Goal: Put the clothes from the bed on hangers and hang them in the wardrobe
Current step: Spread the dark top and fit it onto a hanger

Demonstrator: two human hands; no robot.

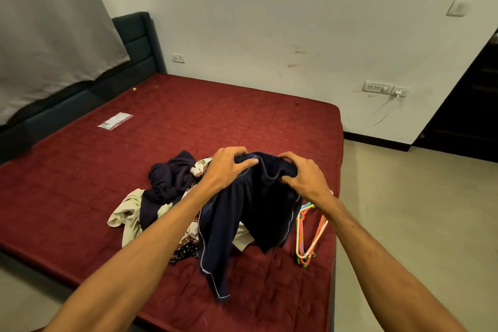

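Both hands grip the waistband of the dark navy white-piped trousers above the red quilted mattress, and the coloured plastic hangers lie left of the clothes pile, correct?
No. The head view shows the coloured plastic hangers right of the clothes pile, on the red quilted mattress. The left hand and right hand do grip the dark navy white-piped trousers at the waistband.

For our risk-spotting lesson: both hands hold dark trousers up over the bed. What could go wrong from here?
The trousers hang over the clothes pile and might drag pieces along.
The left hand and right hand both grip the waistband; freeing one for the hangers may let it slip.
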